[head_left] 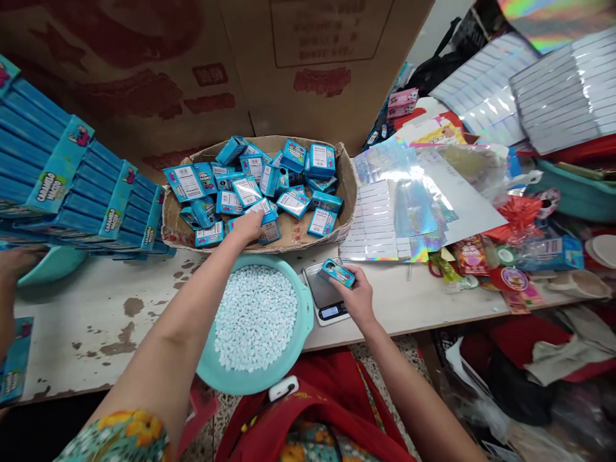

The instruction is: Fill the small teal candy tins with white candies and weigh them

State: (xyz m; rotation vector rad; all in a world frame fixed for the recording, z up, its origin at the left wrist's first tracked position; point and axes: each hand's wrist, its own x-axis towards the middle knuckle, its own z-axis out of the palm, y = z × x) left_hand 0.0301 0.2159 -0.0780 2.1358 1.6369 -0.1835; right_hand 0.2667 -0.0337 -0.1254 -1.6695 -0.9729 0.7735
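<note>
The cardboard tray [350, 186] stands behind the turquoise basin [305, 314]; the scale [317, 285] sits to the right of the basin. The left hand [249, 226] reaches into the tray; whether it grips anything cannot be determined. The right hand [359, 296] is clamped on a blue carton [337, 273] over the scale. The carton is probably light, thin-walled, smooth and easily dented: hold it by opposite edges with light pressure.
</note>
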